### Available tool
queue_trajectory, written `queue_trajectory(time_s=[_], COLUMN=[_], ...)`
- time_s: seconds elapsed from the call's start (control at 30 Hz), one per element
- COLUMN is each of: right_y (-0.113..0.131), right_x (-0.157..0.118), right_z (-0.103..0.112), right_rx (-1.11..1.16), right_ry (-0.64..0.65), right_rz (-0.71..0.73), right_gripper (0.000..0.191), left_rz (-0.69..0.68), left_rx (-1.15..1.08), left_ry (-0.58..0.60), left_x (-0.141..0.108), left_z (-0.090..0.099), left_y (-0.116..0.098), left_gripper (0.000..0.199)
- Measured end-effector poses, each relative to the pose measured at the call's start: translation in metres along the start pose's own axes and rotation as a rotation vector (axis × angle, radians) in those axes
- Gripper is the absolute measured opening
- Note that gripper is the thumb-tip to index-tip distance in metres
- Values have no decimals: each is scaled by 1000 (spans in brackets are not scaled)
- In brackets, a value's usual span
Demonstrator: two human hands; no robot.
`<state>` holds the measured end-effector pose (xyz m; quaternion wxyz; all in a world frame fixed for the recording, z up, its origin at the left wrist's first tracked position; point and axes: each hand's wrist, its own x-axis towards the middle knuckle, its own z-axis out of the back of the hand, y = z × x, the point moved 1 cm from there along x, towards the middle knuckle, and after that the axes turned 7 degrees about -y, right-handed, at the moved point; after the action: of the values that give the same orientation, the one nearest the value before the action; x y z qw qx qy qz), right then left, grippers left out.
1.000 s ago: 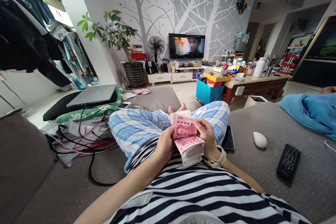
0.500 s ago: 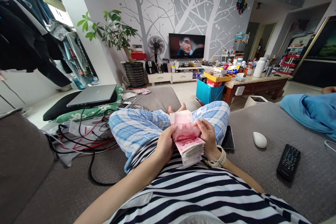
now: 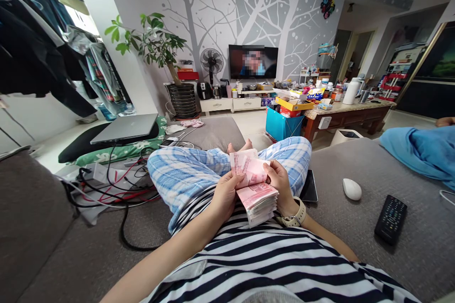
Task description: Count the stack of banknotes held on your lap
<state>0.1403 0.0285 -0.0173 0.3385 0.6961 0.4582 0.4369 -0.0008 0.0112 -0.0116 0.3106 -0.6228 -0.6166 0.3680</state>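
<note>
A thick stack of pink banknotes (image 3: 259,199) is bent at the middle, its lower half fanned toward the striped shirt. My left hand (image 3: 225,194) is closed on the stack's left side, with the thumb on top. Above it, the upper notes (image 3: 245,163) stand away from the lower half. My right hand (image 3: 280,182), with a pale watch (image 3: 296,215) at the wrist, pinches the corner of a raised note at the right. Part of its fingers is hidden behind the notes.
On the grey sofa to the right lie a phone (image 3: 310,187), a white mouse (image 3: 351,189), a black remote (image 3: 391,219) and blue cloth (image 3: 419,154). Tangled cables (image 3: 106,189) and a laptop (image 3: 124,129) are at the left. A cluttered table (image 3: 350,111) stands ahead.
My right hand's fingertips have shifted slightly, and a note's corner is now raised and slanted to the right. The television picture has changed. My left hand has barely moved.
</note>
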Motion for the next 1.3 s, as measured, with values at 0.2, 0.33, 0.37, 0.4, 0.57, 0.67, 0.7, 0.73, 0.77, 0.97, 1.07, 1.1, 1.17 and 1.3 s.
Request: queue_trajectory(time_s=[0.2,0.33,0.37,0.4,0.57,0.67,0.7,0.73,0.77,0.97,1.07,1.1,1.17,1.3], right_y=[-3,-1,0,0,2,1,0,-1,-1,1,2,1,0,-1], right_x=[1,0,-1,-1,-2,-3,-3,-3,-3,-3,-4,-3,-3,-3], right_z=[3,3,3,3,2,3,3,3,4,3,3,3,3,3], right_rx=[-79,-92,-89,-84,-55,-47,-43,-37,-30,1,13,21,42,84], right_ry=[-7,-17,-20,-21,-12,-5,-3,-1,-1,-1,3,6,16,32], right_rz=[55,77,81,85,88,81,80,78,78,70,59,54,44,28], right_gripper=[40,40,40,40,39,38,38,38,37,33,33,32,32,29], left_rz=[-51,-77,-66,-55,-54,-52,-53,-55,-56,-76,-72,-70,-67,-67], left_rx=[7,-21,-30,-38,-56,-62,-60,-58,-54,-19,-7,-6,-6,-16], left_ry=[-53,-120,-128,-135,-158,-149,-147,-147,-148,-132,-118,-115,-108,-94], left_x=[4,9,9,10,9,9,9,10,10,11,11,11,11,10], left_z=[2,4,4,4,3,3,4,4,4,7,8,8,7,6], left_y=[3,7,7,7,6,6,7,7,7,8,8,8,8,7], left_gripper=[19,20,20,21,20,19,19,19,18,16,14,14,13,13])
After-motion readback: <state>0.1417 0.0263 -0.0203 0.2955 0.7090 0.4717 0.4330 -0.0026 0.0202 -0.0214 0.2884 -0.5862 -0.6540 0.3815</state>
